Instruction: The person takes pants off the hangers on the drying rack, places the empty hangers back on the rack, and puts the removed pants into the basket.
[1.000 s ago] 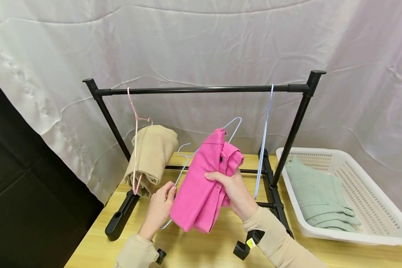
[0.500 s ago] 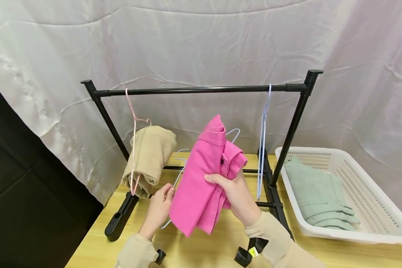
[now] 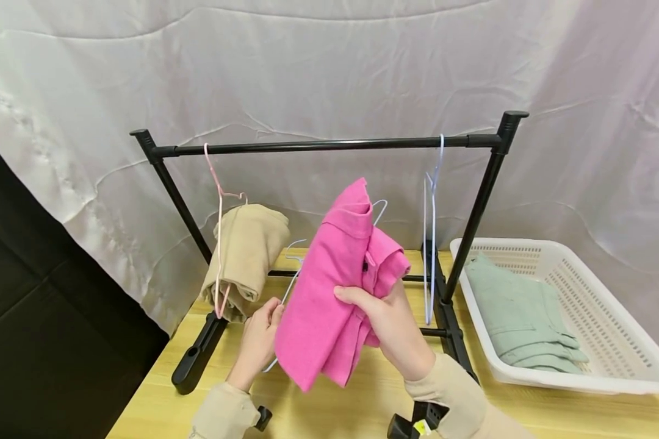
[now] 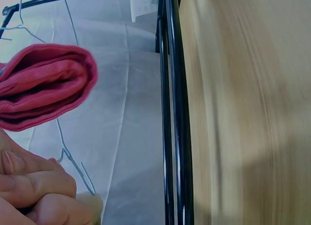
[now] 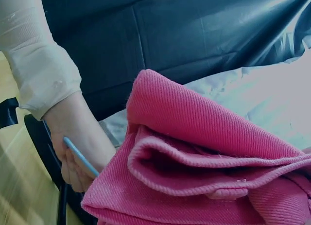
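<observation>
Folded pink pants drape over a light blue hanger, held above the table in front of the rack. My right hand grips the pants, thumb on the front near a dark button; its other fingers are hidden behind the cloth. My left hand pinches the hanger's left side, as the left wrist view also shows with curled fingers. In the right wrist view the pants show folded layers, with the hanger's blue end by the left hand.
A black rack stands behind the hands. Beige folded clothing hangs on its left by a pink hanger; a bare blue hanger hangs at right. A white basket holds folded pale green pants.
My right hand has shifted the pink pants slightly up and right, covering more of the hanger's hook. My left hand has kept its hold. The bare blue hanger has turned on the bar.
</observation>
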A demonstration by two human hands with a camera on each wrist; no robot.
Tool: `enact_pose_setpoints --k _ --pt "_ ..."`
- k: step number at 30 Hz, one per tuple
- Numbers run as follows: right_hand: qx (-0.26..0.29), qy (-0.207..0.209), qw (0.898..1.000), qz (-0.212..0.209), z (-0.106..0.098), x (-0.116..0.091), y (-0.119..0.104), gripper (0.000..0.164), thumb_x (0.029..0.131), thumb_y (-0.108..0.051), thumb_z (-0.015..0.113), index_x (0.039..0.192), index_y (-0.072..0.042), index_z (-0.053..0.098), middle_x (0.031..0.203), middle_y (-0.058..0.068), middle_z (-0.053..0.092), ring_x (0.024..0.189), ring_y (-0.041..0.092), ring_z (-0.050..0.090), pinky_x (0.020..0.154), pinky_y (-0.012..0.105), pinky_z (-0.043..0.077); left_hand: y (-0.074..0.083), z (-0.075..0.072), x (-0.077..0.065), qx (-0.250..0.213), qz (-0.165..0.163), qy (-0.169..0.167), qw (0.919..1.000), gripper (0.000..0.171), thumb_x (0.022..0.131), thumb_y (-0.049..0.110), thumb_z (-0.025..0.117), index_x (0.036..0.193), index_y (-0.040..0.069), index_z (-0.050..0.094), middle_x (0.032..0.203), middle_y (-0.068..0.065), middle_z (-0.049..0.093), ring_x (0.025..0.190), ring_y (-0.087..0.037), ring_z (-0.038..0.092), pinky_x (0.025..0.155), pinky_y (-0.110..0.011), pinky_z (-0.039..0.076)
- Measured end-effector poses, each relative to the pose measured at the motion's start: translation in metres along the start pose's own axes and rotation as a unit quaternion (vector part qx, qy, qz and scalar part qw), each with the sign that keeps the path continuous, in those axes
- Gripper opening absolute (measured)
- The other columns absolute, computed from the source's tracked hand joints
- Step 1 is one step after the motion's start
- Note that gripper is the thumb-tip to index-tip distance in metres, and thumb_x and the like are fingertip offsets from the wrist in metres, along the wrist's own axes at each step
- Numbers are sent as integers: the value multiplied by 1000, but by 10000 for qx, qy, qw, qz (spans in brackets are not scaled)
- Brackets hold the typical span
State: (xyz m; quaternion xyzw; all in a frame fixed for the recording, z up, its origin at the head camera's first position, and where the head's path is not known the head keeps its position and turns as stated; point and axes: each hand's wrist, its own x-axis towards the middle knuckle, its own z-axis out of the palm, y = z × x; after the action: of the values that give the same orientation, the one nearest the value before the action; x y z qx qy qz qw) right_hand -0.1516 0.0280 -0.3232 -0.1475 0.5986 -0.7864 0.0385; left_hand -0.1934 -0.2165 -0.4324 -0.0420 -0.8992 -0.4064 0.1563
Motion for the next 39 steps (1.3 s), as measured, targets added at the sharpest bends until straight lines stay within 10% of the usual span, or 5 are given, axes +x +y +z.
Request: enact_pose_setpoints --k 29,39 --pt "695 101 9967 -403 -4 -18 -60 14 102 -9 68 114 -11 61 83 3 80 75 22 82 58 37 63 -10 4 -5 321 140 70 9994 17 105 22 56 95 14 67 77 -4 66 67 -19 59 66 -39 52" --pt "1002 396 9918 -681 -8 -27 -80 16 103 -5 63 117 -12 63 95 1 80 85 19 82 80 39 66 0 -2 -7 253 330 160 9990 14 103 19 59 92 17 66 74 -1 61 62 -16 52 63 -37 49"
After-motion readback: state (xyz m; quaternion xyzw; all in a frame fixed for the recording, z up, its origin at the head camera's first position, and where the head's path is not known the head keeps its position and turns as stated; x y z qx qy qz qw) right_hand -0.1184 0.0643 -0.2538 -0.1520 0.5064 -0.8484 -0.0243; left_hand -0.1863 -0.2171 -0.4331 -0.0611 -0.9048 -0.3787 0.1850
